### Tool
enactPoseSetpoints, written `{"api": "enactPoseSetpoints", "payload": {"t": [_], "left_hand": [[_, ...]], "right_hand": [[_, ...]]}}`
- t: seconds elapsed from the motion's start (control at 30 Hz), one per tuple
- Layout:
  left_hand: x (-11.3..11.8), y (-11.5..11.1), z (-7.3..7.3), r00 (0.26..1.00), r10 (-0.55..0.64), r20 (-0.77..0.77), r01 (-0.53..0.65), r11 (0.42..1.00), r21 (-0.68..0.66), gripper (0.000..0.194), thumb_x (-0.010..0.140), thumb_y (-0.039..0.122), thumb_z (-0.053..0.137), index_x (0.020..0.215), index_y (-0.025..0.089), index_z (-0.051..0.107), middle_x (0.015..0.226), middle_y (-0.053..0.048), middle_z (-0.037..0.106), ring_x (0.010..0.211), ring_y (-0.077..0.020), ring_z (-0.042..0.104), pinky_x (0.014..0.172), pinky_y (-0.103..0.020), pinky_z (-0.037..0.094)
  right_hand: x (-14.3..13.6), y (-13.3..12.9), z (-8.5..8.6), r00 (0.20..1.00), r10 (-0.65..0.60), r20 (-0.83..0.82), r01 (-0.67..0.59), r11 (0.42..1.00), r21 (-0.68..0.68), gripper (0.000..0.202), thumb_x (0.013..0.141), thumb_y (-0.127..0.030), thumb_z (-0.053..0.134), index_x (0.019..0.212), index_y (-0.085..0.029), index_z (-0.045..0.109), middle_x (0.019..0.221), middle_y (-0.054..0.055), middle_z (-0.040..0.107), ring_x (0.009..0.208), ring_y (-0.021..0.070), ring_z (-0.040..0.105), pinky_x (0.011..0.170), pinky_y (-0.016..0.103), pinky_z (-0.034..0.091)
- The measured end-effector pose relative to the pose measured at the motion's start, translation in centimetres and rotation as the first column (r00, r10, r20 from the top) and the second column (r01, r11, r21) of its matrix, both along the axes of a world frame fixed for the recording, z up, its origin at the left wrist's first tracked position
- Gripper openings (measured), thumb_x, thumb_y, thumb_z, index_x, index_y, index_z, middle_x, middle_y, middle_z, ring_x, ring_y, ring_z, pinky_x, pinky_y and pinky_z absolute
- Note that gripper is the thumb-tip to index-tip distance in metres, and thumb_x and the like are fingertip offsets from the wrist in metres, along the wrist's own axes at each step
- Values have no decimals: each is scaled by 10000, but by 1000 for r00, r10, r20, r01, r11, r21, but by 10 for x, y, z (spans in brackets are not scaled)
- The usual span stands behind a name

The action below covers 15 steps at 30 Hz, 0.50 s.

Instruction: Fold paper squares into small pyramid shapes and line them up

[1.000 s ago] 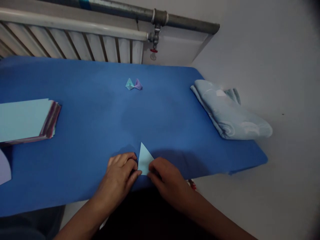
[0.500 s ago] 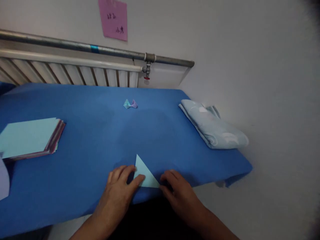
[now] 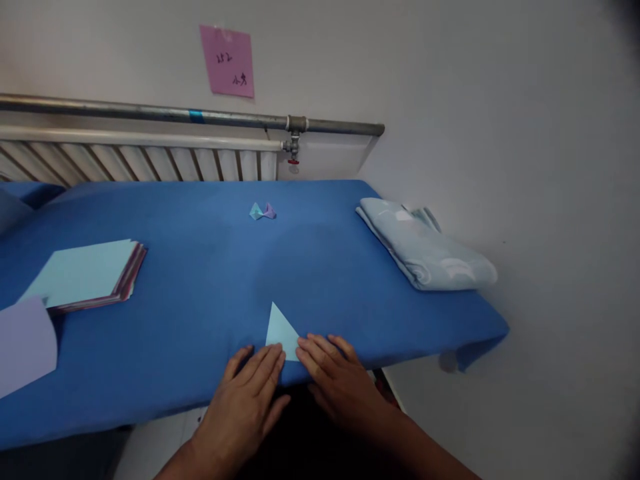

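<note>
A light blue-green sheet of paper [image 3: 283,333], folded into a triangle, lies near the front edge of the blue-covered surface with one point facing away from me. My left hand [image 3: 247,393] rests flat on its lower left part, fingers stretched out and thumb apart. On the paper's right corner lie the extended fingertips of my right hand [image 3: 340,373], palm down. Both hands press from above, and they cover the triangle's lower corners. Farther back sits a small folded paper bow [image 3: 263,211], one half blue-green and the other purple.
To the left is a stack of coloured paper [image 3: 90,270], with a lilac sheet [image 3: 25,343] overlapping its near side. A folded pale blanket [image 3: 425,247] lies at the right by the wall. Behind the surface run a radiator [image 3: 175,160] and a metal pipe [image 3: 240,120].
My left hand has turned flatter, its fingers now lying over the paper's lower edge. The right hand has moved left onto the right corner. The view has tilted up and shifted left.
</note>
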<state>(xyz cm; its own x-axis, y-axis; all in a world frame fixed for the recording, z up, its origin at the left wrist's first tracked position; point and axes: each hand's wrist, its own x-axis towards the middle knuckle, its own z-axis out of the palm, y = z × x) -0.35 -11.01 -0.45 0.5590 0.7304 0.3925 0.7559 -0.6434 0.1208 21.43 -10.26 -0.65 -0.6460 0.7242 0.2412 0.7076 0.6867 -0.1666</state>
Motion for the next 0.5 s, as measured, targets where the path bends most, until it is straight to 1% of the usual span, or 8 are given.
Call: {"api": "enactPoseSetpoints", "payload": {"t": [0.13, 0.2, 0.27, 0.3, 0.33, 0.43, 0.5], "left_hand": [[-13, -6, -5, 1000, 12, -21, -10, 995, 98, 363, 928, 255, 426, 1268, 177, 528, 1240, -76, 637, 1107, -225, 588, 1013, -408, 325], [-17, -6, -5, 998, 57, -4, -57, 992, 110, 349, 919, 240, 450, 1249, 181, 547, 1215, -72, 653, 1100, -238, 591, 1011, -416, 322], [-14, -4, -2, 995, 99, 32, -102, 991, 92, 318, 918, 248, 459, 1203, 177, 581, 1188, -73, 667, 1103, -247, 585, 1017, -426, 316], [-9, -1, 1, 995, 92, 42, -95, 992, 78, 307, 918, 263, 464, 1182, 176, 593, 1184, -74, 668, 1112, -245, 579, 1023, -425, 316], [-3, 2, 4, 997, 69, 27, -70, 996, 48, 320, 915, 275, 472, 1197, 173, 581, 1221, -76, 647, 1151, -244, 553, 1036, -424, 308], [14, 10, 7, 991, -121, -57, 119, 992, -38, 491, 907, 358, 480, 1354, 161, 426, 1362, -78, 536, 1246, -222, 472, 1078, -412, 277], [16, 12, 4, 983, -142, -116, 138, 989, -46, 570, 908, 381, 462, 1408, 139, 335, 1409, -96, 480, 1281, -225, 433, 1092, -422, 251]], "right_hand": [[1, -2, -2, 1000, -17, 11, 17, 999, -29, 508, 874, -128, 464, 1375, -163, 391, 1400, 54, 483, 1302, 233, 375, 1073, 451, 277], [2, -2, -3, 1000, -18, 15, 18, 999, -36, 524, 867, -119, 470, 1382, -168, 387, 1410, 48, 472, 1307, 233, 366, 1079, 448, 270], [2, -2, -4, 1000, -16, 16, 16, 999, -31, 529, 863, -112, 472, 1382, -167, 389, 1407, 55, 474, 1307, 234, 365, 1076, 452, 274], [2, -2, -5, 1000, -15, 18, 16, 1000, -27, 529, 863, -107, 470, 1382, -164, 388, 1405, 60, 476, 1309, 236, 362, 1074, 456, 274], [2, -2, -6, 1000, -15, 17, 15, 1000, -18, 521, 866, -105, 465, 1379, -159, 391, 1399, 66, 481, 1311, 236, 358, 1073, 459, 271], [3, -2, -10, 1000, -13, 5, 13, 1000, 13, 462, 888, -142, 461, 1348, -150, 427, 1364, 84, 514, 1314, 235, 346, 1078, 456, 252], [3, -2, -10, 1000, -5, 9, 5, 1000, 20, 446, 893, -166, 462, 1339, -152, 438, 1361, 87, 515, 1313, 237, 343, 1078, 454, 248]]}}
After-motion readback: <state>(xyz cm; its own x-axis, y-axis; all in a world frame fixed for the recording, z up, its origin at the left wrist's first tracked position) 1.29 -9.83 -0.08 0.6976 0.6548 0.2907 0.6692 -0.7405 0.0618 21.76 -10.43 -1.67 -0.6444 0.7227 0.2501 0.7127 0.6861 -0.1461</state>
